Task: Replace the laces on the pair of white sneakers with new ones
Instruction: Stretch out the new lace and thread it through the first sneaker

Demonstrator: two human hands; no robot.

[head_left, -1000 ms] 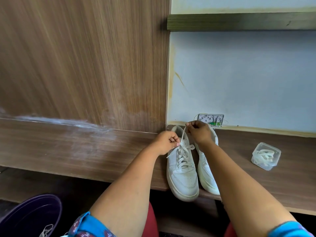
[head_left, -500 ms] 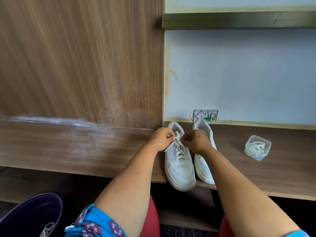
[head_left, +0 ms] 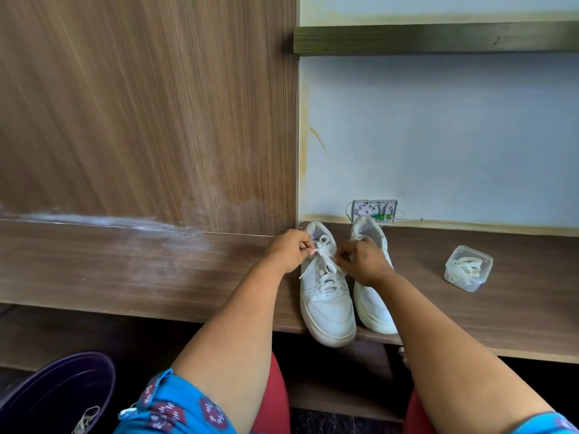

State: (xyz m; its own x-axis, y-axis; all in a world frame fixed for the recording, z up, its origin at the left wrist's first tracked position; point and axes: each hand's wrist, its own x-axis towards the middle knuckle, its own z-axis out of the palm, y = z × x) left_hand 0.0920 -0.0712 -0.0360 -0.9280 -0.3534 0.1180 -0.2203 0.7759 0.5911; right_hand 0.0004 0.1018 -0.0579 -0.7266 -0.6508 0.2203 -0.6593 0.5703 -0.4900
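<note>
Left hand (head_left: 289,249) and right hand (head_left: 360,260) each pinch lace (head_left: 324,258) over left sneaker (head_left: 326,296) on tabletop (head_left: 156,270); second sneaker (head_left: 372,302) just beside

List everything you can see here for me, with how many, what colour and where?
sneakers: two, white, side by side on the wooden shelf, toes at its front edge
lace: one, white, on the left sneaker
plastic box: one, clear, laces inside, on shelf at right
bucket: one, dark purple, bottom left, lace inside
wall socket: one, white, behind sneakers
left hand: pinching lace
right hand: pinching lace
</note>
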